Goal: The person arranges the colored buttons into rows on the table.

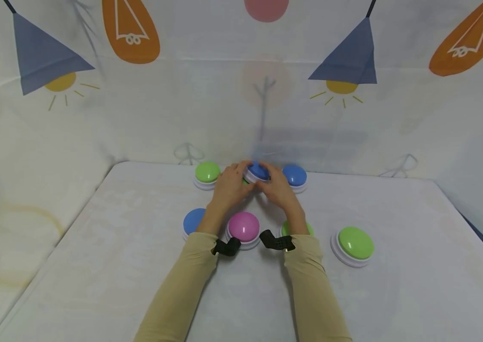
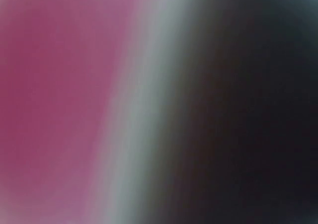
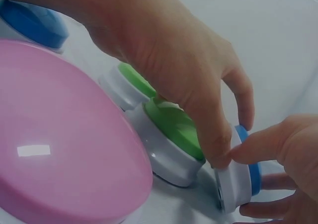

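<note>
Gripping one tilted blue button (image 1: 258,170) between curled fingers, the left hand (image 1: 229,187) and right hand (image 1: 278,188) hold it near the back of a white table (image 1: 139,228), just beside a green button (image 3: 175,126). Buttons total eight: three blue, four green, one pink (image 1: 243,226).

wall (image 1: 207,109) behind table (image 1: 96,266), held button (image 1: 257,170) between left hand (image 1: 230,186) and right hand (image 1: 279,189), back-left button (image 1: 207,172) leftward, back-right button (image 1: 294,175) rightward, four buttons (image 1: 243,226) nearer
</note>
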`<state>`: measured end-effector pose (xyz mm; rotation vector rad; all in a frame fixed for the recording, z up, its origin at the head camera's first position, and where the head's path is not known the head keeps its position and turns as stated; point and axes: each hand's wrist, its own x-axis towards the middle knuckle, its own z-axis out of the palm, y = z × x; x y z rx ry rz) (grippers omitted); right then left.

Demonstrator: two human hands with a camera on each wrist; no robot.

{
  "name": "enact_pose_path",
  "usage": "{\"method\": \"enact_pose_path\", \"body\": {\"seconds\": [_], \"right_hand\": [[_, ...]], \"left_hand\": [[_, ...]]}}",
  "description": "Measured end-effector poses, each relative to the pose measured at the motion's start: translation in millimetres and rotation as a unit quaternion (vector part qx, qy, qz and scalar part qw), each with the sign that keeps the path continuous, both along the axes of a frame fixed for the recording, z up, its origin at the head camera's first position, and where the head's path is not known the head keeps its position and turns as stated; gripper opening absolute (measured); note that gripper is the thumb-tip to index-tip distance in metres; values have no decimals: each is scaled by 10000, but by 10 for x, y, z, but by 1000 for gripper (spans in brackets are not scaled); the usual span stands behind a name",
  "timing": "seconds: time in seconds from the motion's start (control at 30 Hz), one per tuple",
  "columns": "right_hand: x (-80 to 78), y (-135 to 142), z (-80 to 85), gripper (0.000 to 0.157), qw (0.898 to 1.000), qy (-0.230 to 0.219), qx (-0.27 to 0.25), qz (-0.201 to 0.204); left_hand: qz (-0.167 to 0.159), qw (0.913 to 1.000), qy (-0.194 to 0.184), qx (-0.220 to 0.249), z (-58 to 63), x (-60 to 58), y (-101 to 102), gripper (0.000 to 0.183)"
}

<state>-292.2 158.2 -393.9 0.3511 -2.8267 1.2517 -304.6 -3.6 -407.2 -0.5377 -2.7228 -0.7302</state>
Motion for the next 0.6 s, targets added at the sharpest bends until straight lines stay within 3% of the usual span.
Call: {"method": "enact_pose_path", "body": {"seconds": [0.47,0.6], "right_hand": [[38,-6,42,62,9998,-118,12,-141],[56,-32,62,61,9998,-19,-124,-178]], "left_hand": [[-140,9998,79,98,29,20,-8,59],[-170,9995,-58,274,52,30,-26,59]]}}
